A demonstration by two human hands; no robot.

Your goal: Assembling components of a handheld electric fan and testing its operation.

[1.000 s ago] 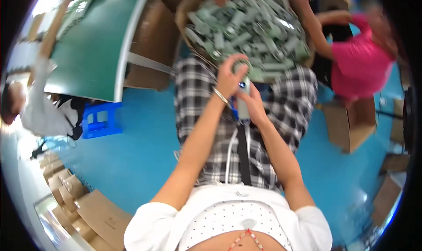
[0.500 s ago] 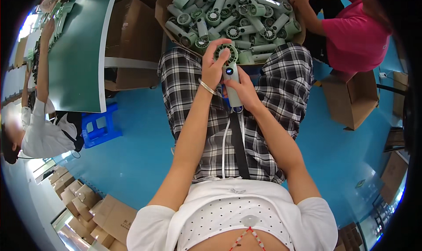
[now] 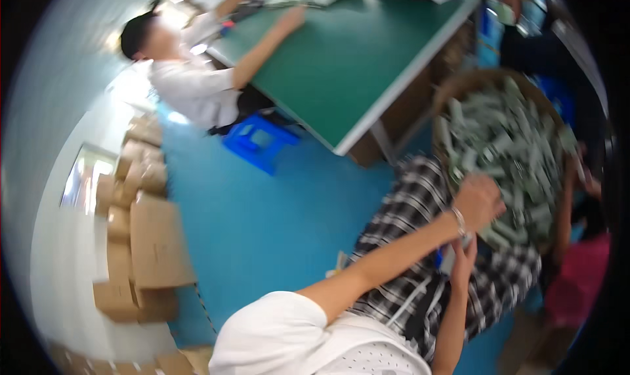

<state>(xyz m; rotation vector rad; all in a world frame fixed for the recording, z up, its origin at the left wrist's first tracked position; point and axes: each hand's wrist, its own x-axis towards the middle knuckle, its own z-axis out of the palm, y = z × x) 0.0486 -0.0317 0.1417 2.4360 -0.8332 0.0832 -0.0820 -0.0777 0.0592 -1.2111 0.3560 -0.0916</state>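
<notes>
A co-worker in white point(image 3: 190, 89) is at the left edge of the green worktop point(image 3: 354, 66); a blue stool point(image 3: 259, 142) stands just beside it, brown cartons point(image 3: 161, 240) well to its left.

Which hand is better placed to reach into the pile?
Probably the left hand: it appears at the near edge of the pile, while the right hand sits farther back, seemingly gripping a pale handle. Blur hides whether the left is empty.

Right of centre, the left hand point(image 3: 479, 201) overlaps pale fans point(image 3: 512, 138) in a brown box point(image 3: 454, 85), the right hand point(image 3: 463, 260) just below holds a half-hidden fan point(image 3: 449, 262), and a green desk point(image 3: 354, 66) spans upper centre.
</notes>
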